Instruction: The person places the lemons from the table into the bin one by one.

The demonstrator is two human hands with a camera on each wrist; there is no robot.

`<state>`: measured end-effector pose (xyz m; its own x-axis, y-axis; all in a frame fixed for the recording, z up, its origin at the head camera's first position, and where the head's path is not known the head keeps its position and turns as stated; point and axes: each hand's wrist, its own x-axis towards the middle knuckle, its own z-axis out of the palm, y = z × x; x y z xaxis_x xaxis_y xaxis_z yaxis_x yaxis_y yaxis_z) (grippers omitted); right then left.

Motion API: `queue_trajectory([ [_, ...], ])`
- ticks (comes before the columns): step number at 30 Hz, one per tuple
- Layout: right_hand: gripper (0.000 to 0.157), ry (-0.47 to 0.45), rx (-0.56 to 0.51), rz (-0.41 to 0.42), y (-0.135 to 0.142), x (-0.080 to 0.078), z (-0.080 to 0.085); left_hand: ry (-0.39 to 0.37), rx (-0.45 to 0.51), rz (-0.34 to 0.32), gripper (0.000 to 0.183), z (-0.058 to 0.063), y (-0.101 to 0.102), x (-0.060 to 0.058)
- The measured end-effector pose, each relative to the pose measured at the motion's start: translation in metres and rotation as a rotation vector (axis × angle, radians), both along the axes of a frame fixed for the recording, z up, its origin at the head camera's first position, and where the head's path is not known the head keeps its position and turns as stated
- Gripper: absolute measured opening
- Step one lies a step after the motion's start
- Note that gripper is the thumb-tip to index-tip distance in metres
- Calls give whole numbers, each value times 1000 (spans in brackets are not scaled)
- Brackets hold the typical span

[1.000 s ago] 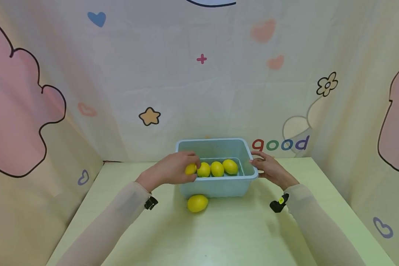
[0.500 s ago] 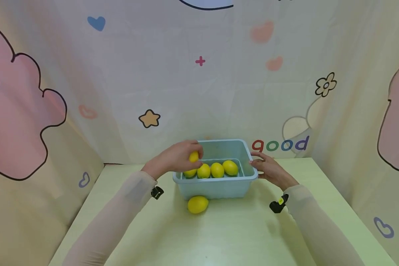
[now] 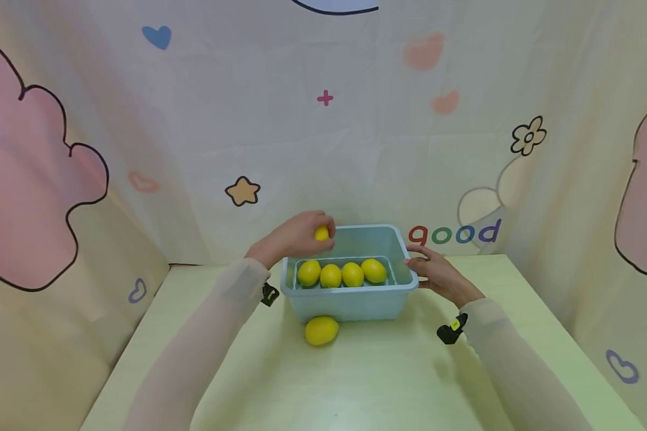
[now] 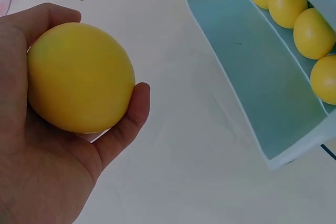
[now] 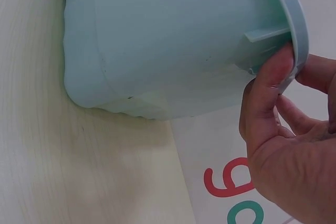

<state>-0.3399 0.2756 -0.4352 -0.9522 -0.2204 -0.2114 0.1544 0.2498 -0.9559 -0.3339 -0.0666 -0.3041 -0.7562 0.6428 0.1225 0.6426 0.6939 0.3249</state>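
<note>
My left hand [image 3: 304, 234] grips a lemon [image 4: 81, 77] above the back left part of a light blue plastic bin [image 3: 350, 305]. Thumb and fingers curl round the fruit in the left wrist view. Inside the bin, several yellow lemons [image 3: 353, 275] lie in a row along the near side. One more lemon [image 3: 322, 330] lies on the table in front of the bin, toward its left. At the bin's right end, my right hand [image 3: 437, 272] pinches the rim; the right wrist view shows the rim [image 5: 299, 35] between thumb and fingers.
The bin stands at the back of a pale wood table [image 3: 383, 383], close to a printed curtain [image 3: 323, 149]. Curtain sides [image 3: 598, 251] also flank the table on the left and right.
The left hand has lifted a lemon up from the bin's left end and moved it up and slightly right. The lemon at the row's left end now shows fully. The right hand stays put.
</note>
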Motion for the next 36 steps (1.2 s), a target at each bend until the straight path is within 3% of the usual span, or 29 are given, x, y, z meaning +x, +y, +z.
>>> queue_trajectory([
  [16, 63, -6, -8, -25, -1, -1, -3, -164, 48, 135, 19, -15, 8, -37],
  [36, 61, -16, -19, -21, -3, 1, -1, -325, 19, 270, 30, -39, 5, -60],
])
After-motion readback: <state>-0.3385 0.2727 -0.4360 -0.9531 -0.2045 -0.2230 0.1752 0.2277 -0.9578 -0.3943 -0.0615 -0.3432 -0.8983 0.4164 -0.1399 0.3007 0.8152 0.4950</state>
